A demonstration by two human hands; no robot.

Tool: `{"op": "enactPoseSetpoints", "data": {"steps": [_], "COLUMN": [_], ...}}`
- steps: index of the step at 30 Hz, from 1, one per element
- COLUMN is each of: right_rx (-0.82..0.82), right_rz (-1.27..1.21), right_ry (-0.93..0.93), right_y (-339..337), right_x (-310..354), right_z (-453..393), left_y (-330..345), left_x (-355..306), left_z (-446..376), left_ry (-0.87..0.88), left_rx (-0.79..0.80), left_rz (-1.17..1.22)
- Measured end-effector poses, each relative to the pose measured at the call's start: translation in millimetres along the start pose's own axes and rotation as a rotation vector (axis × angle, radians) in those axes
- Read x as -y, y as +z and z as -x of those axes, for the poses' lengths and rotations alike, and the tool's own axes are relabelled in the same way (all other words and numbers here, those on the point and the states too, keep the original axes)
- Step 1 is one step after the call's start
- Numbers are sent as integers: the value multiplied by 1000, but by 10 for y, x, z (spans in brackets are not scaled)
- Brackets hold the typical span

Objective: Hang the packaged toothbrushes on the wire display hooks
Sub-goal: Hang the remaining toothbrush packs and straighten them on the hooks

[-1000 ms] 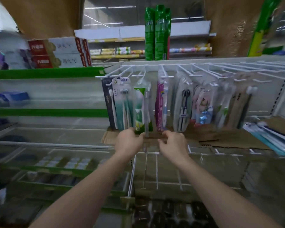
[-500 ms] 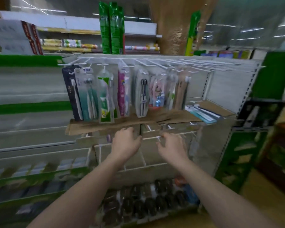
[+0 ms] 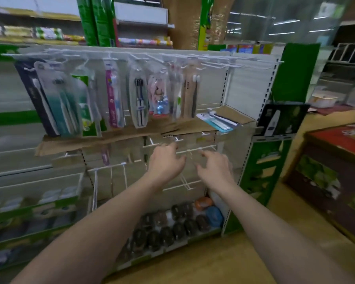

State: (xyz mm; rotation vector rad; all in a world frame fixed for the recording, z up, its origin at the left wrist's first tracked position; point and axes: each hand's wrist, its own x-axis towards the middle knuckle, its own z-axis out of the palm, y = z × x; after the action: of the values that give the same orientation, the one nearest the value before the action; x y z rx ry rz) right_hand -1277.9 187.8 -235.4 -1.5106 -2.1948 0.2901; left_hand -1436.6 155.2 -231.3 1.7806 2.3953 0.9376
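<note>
Both hands have dropped from the cardboard shelf [image 3: 103, 140]; left hand [image 3: 166, 163] and right hand [image 3: 215, 168] hover empty, fingers loose, below hanging toothbrush packs [image 3: 138, 99].

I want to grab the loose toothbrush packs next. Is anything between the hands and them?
The loose packs lie on the cardboard sheet, above and right of both hands. The cardboard's front edge sits between; reaching over it looks unobstructed.
</note>
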Motion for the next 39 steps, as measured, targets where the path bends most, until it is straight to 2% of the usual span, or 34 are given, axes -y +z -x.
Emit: {"op": "enactPoseSetpoints", "data": {"steps": [8,20,25,39], "right_rx": [11,22,70,8], "right_rz": [-21,-73,-116,-74], "right_ry": [20,-54,-42,-13], "right_y": [-138,-422,-375,-168], "right_x": [-779,-1707,-1835,-1650], "right_z": [-271,-819,-999,-1865], "left_y": [545,1154,1289,1346], "left_x": [-681,-1482,-1502,-1408], "left_z": [-179,-569,-745,-1789], "left_ry": [-20,-57,-88,-3], "left_rx": [64,29,43,-21], "left_rz": [-51,-66,-93,-1]}}
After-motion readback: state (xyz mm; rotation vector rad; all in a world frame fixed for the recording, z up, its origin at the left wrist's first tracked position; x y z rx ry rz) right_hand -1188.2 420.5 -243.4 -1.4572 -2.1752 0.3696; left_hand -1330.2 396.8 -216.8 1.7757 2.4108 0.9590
